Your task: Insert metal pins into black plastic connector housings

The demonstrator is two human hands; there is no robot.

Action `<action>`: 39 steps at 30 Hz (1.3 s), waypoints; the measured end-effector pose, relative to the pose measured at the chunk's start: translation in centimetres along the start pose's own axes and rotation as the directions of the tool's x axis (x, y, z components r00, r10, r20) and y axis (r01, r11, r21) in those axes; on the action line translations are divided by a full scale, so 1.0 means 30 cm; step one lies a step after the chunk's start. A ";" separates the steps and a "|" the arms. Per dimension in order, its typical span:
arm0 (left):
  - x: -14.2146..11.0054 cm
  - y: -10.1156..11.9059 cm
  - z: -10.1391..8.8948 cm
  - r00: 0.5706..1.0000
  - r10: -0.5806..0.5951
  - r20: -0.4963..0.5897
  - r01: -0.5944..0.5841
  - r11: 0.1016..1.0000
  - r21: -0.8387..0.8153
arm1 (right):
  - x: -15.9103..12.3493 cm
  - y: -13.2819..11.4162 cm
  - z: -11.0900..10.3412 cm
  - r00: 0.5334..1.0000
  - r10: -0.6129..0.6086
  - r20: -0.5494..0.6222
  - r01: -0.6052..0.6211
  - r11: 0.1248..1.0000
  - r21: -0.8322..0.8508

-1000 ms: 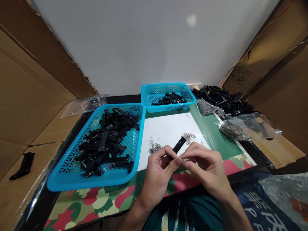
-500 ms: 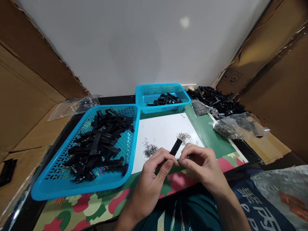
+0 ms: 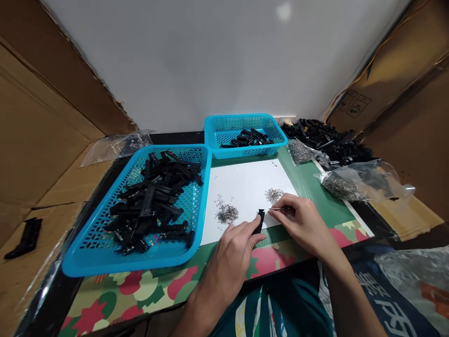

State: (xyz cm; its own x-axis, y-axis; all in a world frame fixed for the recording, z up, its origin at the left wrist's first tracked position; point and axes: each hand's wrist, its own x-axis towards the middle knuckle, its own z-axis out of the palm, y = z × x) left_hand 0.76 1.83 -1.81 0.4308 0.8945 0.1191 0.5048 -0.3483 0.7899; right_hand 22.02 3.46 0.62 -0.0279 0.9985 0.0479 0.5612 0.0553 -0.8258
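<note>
Your left hand [image 3: 236,243] has its fingers and thumb closed on a narrow black plastic part [image 3: 261,223], just below and right of the frame's centre. To its right, your right hand [image 3: 300,220] pinches a thin pin-like piece [image 3: 275,208] pointing toward the part's upper end, while two heaps of small wire pieces [image 3: 227,214] lie nearby on a white sheet [image 3: 242,180].

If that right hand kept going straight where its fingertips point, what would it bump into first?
The right hand would probably meet the black plastic part in the left hand first, though depth is hard to judge.
</note>
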 end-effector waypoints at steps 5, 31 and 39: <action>0.006 0.011 -0.012 1.000 0.001 0.018 -0.001 1.000 -0.010 | 0.022 -0.001 0.021 0.999 -0.015 0.046 0.017 0.999 -0.041; 0.011 0.008 -0.010 1.000 -0.026 -0.008 0.025 0.994 -0.110 | 0.032 -0.055 0.044 0.999 0.041 0.005 -0.038 0.977 -0.212; 0.015 0.012 -0.011 1.000 -0.024 -0.019 0.022 0.993 -0.114 | 0.020 -0.057 0.049 0.999 0.009 0.050 0.002 0.980 -0.200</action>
State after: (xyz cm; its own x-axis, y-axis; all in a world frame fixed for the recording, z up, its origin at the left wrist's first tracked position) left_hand 0.89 2.19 -1.29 0.4041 0.9079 0.1116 0.4252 -0.2944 0.8559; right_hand 19.83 3.96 1.22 -0.0641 0.9979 0.0130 0.7151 0.0550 -0.6969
